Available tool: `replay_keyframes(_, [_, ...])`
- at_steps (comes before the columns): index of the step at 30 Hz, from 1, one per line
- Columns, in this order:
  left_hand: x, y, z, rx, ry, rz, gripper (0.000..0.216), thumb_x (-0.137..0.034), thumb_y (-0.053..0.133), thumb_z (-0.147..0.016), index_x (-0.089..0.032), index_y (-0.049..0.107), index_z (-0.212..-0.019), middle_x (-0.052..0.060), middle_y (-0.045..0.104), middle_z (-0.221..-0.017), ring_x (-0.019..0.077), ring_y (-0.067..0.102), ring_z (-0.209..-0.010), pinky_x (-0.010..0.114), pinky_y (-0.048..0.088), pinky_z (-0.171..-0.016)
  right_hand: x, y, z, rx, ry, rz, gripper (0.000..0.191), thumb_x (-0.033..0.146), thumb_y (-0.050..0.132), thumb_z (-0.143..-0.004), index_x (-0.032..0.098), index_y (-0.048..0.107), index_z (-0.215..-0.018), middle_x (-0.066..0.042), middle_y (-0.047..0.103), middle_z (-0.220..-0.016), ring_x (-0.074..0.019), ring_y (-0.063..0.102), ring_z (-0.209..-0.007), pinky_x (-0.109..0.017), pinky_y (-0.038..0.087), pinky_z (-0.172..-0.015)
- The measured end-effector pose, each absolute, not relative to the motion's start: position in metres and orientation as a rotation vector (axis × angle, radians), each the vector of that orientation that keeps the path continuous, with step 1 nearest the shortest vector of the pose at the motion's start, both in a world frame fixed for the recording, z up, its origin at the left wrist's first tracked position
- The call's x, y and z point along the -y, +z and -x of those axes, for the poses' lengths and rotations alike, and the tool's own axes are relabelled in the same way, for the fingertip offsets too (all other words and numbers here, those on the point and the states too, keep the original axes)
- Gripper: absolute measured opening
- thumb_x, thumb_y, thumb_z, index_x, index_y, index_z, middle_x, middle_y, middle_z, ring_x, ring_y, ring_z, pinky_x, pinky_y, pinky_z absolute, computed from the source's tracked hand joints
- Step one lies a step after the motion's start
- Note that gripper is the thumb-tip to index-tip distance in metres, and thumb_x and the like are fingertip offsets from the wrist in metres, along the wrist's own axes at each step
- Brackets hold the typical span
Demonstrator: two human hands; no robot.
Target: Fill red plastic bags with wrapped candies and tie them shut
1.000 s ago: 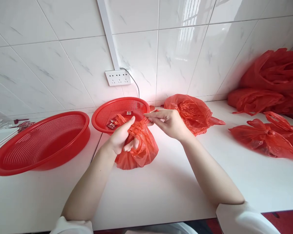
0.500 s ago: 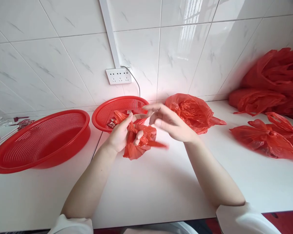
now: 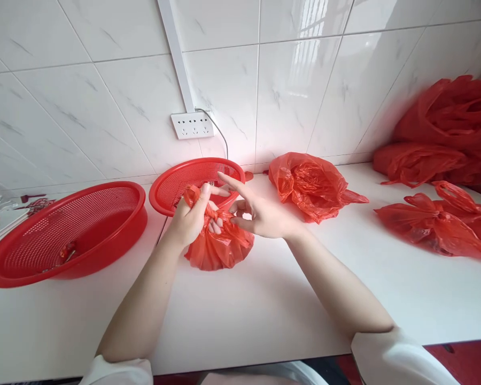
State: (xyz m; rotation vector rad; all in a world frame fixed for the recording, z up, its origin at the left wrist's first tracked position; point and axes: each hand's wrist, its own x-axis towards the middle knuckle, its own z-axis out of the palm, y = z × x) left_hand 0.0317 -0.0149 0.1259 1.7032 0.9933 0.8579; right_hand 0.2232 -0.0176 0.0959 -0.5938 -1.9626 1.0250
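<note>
My left hand (image 3: 188, 216) is closed around the twisted neck of a red plastic bag (image 3: 220, 251), its thumb pointing up. The bag's full lower part hangs just above or on the white table; its contents do not show. My right hand (image 3: 260, 211) is at the right side of the bag's neck, thumb and bent fingers pinching at the plastic, index finger stretched up and left. Behind both hands stands a red mesh basket (image 3: 160, 190), its contents mostly hidden by them.
A larger red basket (image 3: 104, 262) at left holds a small shiny red item (image 3: 67, 251). An opened red bag (image 3: 315, 184) lies right of centre. Tied red bags (image 3: 436, 224) and a heap of red bags (image 3: 444, 123) are farther right. A socket panel (image 3: 192, 125) is on the tiled wall.
My right hand has come down and left to the bag's neck. The bag now hangs fuller and lower beneath my left hand. A small shiny red item has appeared in the left basket.
</note>
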Motion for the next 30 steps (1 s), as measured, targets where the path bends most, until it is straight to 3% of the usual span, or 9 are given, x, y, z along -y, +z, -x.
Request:
replay_keyframes(3, [0.015,0.123,-0.035,-1.160,1.197,-1.831,0.053,-0.060,0.041,-0.091,-0.018,0.069,-0.107,0.006,0.072,-0.073,0.0200,0.070,-0.068,0.029,0.055,-0.061,0.017,0.094,-0.224,1.986,0.996,0.679,0.085,0.013,0.055,-0.081,0.038,0.014,-0.151,-0.008,0.041,-0.144,-0.0102,0.061,-0.078,-0.031,0.055,-0.071])
replay_keyframes(6, [0.014,0.116,-0.043,-1.152,1.458,-1.868,0.044,-0.053,0.046,-0.091,-0.020,0.070,-0.105,0.007,0.074,-0.089,0.0231,0.069,-0.092,0.032,0.055,-0.078,0.013,0.091,-0.228,1.987,1.056,0.772,0.085,0.013,0.056,-0.080,0.036,0.016,-0.151,-0.008,0.050,-0.134,-0.0107,0.061,-0.077,-0.029,0.055,-0.067])
replay_keyframes(9, [0.011,0.110,-0.050,-0.994,1.453,-1.858,0.043,-0.051,0.045,-0.092,-0.021,0.067,-0.113,0.010,0.069,-0.114,0.0257,0.065,-0.106,0.035,0.055,-0.082,0.007,0.089,-0.234,1.995,1.151,0.765,0.071,0.018,0.063,-0.079,0.029,0.036,-0.144,-0.006,0.060,-0.120,-0.0137,0.063,-0.083,-0.029,0.055,-0.068])
replay_keyframes(12, [0.009,0.108,-0.052,-0.859,1.344,-1.866,0.043,-0.050,0.043,-0.094,-0.023,0.062,-0.122,0.011,0.060,-0.131,0.0277,0.060,-0.114,0.036,0.055,-0.082,0.001,0.089,-0.239,1.994,1.284,0.689,0.046,0.031,0.065,-0.082,0.024,0.055,-0.126,-0.004,0.066,-0.108,-0.0163,0.064,-0.088,-0.033,0.055,-0.077])
replay_keyframes(15, [0.009,0.106,-0.053,-0.830,1.268,-1.887,0.045,-0.050,0.039,-0.095,-0.024,0.058,-0.127,0.011,0.059,-0.131,0.0274,0.061,-0.113,0.037,0.055,-0.082,-0.005,0.089,-0.241,1.927,1.282,0.736,0.030,0.043,0.055,-0.089,0.020,0.065,-0.106,-0.004,0.068,-0.098,-0.0173,0.064,-0.089,-0.034,0.053,-0.079])
replay_keyframes(21, [0.004,0.109,-0.038,-1.043,1.339,-2.115,0.046,-0.049,0.035,-0.096,-0.024,0.059,-0.128,0.009,0.060,-0.127,0.0234,0.062,-0.107,0.034,0.053,-0.083,-0.002,0.100,-0.258,1.828,1.134,0.810,0.028,0.043,0.058,-0.087,0.018,0.065,-0.078,-0.003,0.066,-0.081,-0.0162,0.063,-0.081,-0.032,0.049,-0.076])
replay_keyframes(25, [0.002,0.122,-0.018,-1.275,1.244,-2.360,0.048,-0.046,0.027,-0.099,-0.026,0.061,-0.127,0.005,0.069,-0.111,0.0215,0.060,-0.109,0.035,0.045,-0.096,0.008,0.115,-0.282,1.850,1.036,0.852,0.029,0.041,0.057,-0.089,0.019,0.062,-0.072,-0.002,0.063,-0.076,-0.0151,0.059,-0.078,-0.031,0.047,-0.078])
replay_keyframes(30, [0.005,0.139,0.001,-1.494,1.079,-2.565,0.048,-0.044,0.025,-0.100,-0.028,0.059,-0.130,0.001,0.071,-0.112,0.0208,0.060,-0.112,0.034,0.045,-0.094,0.018,0.124,-0.317,2.078,0.741,1.051,0.026,0.042,0.057,-0.088,0.019,0.063,-0.075,-0.003,0.063,-0.078,-0.0162,0.056,-0.074,-0.031,0.043,-0.069])
